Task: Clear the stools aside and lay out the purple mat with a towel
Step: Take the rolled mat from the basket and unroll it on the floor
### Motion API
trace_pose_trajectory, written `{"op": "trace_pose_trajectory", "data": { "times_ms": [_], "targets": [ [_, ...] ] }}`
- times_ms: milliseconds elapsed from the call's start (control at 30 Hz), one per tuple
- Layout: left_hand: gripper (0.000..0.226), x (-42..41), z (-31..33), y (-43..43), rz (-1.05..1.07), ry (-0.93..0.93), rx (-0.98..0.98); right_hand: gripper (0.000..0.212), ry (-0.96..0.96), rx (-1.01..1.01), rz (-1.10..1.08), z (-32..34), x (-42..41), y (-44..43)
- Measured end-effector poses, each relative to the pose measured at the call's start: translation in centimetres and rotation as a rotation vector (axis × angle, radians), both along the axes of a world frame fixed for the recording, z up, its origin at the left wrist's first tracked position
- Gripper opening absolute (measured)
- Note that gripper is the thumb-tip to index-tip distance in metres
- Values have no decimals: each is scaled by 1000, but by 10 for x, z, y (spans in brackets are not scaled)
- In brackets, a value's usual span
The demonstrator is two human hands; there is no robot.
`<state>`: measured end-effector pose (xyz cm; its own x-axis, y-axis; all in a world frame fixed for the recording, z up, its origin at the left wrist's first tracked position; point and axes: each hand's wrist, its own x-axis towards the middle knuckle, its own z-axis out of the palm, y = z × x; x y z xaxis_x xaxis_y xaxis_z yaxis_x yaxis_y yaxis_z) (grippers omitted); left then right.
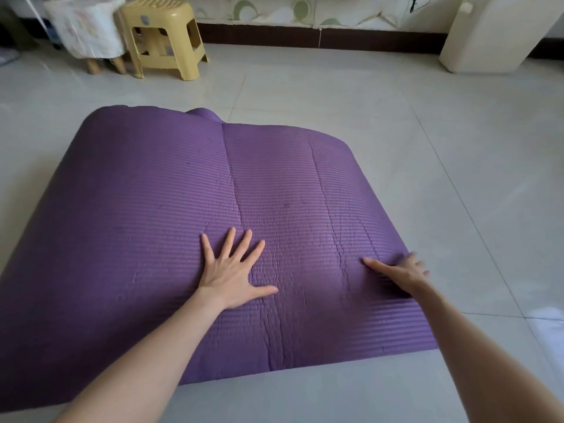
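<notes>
A person's two bare hands press down on a ribbed purple exercise mat [189,209] spread across a pale tiled floor [396,123]. The left hand [233,276] lies flat near the middle of the mat's near half, fingers [227,242] splayed wide and palm down, gripping nothing. The right hand [399,271], blurred, rests open on the mat close to its right edge, thumb pointing toward the left hand; it too holds nothing. Long creases run through the foam away from both hands, and the far end, well beyond the fingertips, curls up in a loose roll. Farther off past the left hand, a yellow plastic stool [164,35] stands just beside a white fluffy-topped stool [88,29] near the wall. A cream-coloured bin-like container [494,32] stands by the wall far beyond the right hand.
</notes>
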<state>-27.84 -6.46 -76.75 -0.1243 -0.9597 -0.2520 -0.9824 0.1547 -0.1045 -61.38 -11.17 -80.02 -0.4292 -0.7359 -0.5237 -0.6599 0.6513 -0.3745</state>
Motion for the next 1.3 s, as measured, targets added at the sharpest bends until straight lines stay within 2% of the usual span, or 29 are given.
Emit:
{"op": "trace_pose_trajectory", "data": {
  "times_ms": [67, 200, 267, 367, 500, 600, 700, 867, 1000, 1133, 1300],
  "targets": [
    [105, -4, -5, 0, -11, -25, -7, 159, -13, 11, 26, -9, -12, -3],
    [105, -19, -10, 1, -39, -96, 24, 114, 175, 35, 86, -17, -17, 9],
    [105, -28, -12, 2, -54, -128, 60, 100, 285, 49, 141, -24, -13, 19],
    [104, -50, -16, 4, -89, -155, 102, 95, 289, 95, 159, -30, -29, 27],
    [99, -98, -28, 10, -198, -62, 234, 93, 262, 225, 20, -22, -83, 35],
    [94, -118, -32, 16, -158, 53, 279, 83, 193, 159, -15, -16, -86, 39],
    [87, -109, -21, 13, -69, 140, 173, 83, 117, -49, 189, -3, -44, 23],
    [83, -33, 21, 9, 73, 90, -21, 86, -119, -267, 490, 21, 77, -8],
    [84, 41, 56, 17, 205, 50, -96, 83, -248, -318, 626, 51, 168, -13],
    [84, 114, 73, 25, 332, 77, -126, 79, -255, -350, 736, 79, 243, -11],
    [80, 187, 73, 22, 405, 154, -154, 85, -215, -317, 719, 85, 322, -12]
  ]
}}
